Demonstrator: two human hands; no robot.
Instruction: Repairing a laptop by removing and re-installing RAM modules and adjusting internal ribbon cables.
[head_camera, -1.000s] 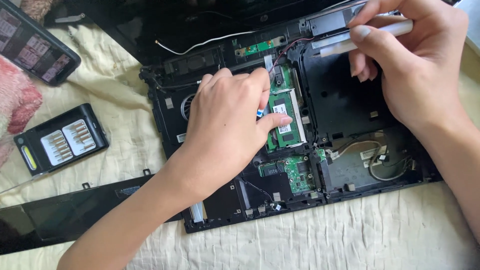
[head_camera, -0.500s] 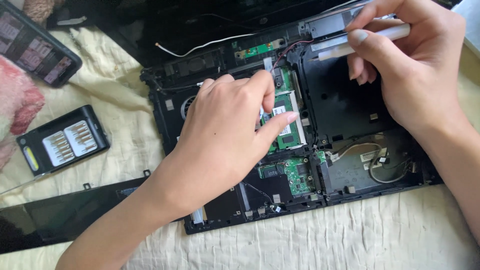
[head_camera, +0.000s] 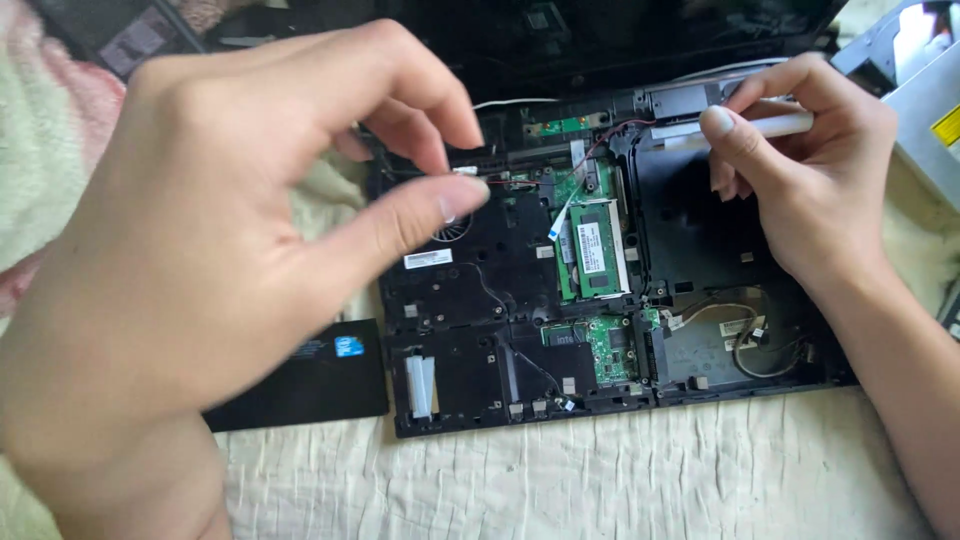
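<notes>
One opened black laptop base (head_camera: 520, 300) lies on a cream bedspread (head_camera: 640, 480), the raised left hand (head_camera: 200, 270) at its nine o'clock pinching thumb to fingers on nothing discernible, the right hand (head_camera: 810, 170) at two o'clock gripping one white tool (head_camera: 770, 127), one green memory module (head_camera: 597, 247) between both hands.

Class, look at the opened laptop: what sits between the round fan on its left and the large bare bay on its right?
In the head view, an upright green memory module with a pale flat ribbon cable beside it lies between the fan and the bay.

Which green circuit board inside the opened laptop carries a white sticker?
The upright memory module in the middle; the small top board and the lower board carry none.
</notes>
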